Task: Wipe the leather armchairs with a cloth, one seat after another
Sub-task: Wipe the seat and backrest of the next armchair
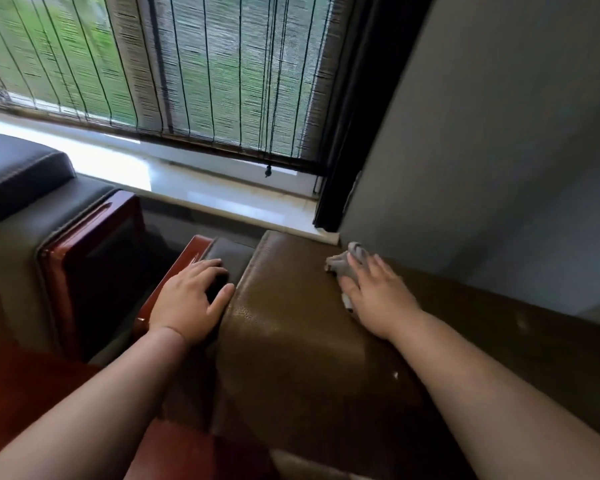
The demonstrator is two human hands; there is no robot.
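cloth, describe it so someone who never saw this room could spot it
Find the window blind, then drop to the brown leather backrest by the grey wall. The cloth is the small crumpled grey rag under the right hand, the only fabric there.

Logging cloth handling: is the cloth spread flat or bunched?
Bunched: the cloth sits crumpled under the right hand on the armchair's backrest top.

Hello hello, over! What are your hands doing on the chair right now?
Right hand presses grey cloth flat on brown armchair back. Left hand rests on its armrest. Wall close beside cloth.
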